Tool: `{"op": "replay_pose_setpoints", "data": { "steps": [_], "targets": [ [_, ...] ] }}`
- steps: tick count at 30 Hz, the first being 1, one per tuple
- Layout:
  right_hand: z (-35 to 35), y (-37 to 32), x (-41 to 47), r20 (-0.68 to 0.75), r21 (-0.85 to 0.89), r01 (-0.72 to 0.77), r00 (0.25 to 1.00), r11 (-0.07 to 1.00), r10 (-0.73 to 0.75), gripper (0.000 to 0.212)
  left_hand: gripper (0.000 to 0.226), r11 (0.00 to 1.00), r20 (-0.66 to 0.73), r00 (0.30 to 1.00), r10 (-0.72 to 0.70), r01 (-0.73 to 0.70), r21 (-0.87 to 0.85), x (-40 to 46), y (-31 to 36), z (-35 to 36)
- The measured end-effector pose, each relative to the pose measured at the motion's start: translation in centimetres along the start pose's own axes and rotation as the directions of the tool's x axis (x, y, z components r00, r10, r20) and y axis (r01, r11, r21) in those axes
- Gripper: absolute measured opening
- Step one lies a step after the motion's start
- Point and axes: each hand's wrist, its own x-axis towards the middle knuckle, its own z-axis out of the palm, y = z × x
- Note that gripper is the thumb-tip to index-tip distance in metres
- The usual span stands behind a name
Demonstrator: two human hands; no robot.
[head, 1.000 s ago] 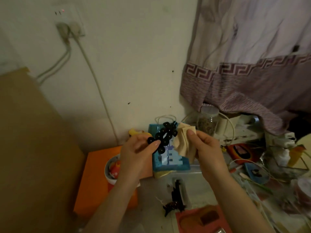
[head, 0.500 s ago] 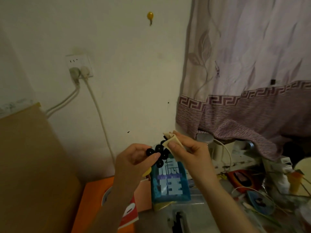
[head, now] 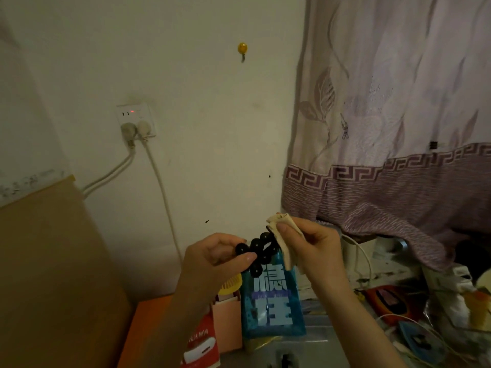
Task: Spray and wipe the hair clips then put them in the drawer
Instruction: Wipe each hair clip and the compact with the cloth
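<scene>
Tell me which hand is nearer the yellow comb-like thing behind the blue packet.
Left. The left hand holds the black hair clip just above the yellow comb; the right hand, gripping the cloth, is farther right.

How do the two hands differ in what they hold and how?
The left hand pinches the black beaded hair clip at its lower end; the right hand grips a beige cloth, pressing it on the clip's upper end. The left sits lower than the right. Both are raised before the wall, on the same clip.
</scene>
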Motion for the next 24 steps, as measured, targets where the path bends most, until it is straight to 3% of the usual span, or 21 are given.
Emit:
{"op": "replay_pose_setpoints", "data": {
  "steps": [3, 12, 18, 24],
  "targets": [
    [-0.3, 0.0, 0.4, -0.052, 0.034, -0.065, 0.996, 0.997, 0.067, 0.016, 0.015, 0.999, -0.005, 1.0, -0.01, 0.01, -0.04, 0.1, 0.1, -0.2],
    [-1.7, -1.7, 0.8, 0.001, 0.17, -0.223, 0.974, 0.96, 0.227, 0.027, 0.019, 0.998, -0.038, 0.999, 0.013, -0.015, -0.053, 0.6, 0.5, -0.9],
    [-1.1, -2.4, 0.5, 0.261, 0.095, -0.154, 0.957, 0.984, 0.124, 0.024, 0.019, 0.998, -0.003, 0.998, 0.055, -0.055, 0.043, 1.1, 0.5, -0.6],
    [-1.5, -2.2, 0.6, 0.308, -0.018, -0.174, 0.936, 0.985, 0.171, 0.018, 0.027, 0.998, 0.067, 0.998, 0.018, -0.022, 0.059, 1.7, 1.6, -1.1]
  ]
}}
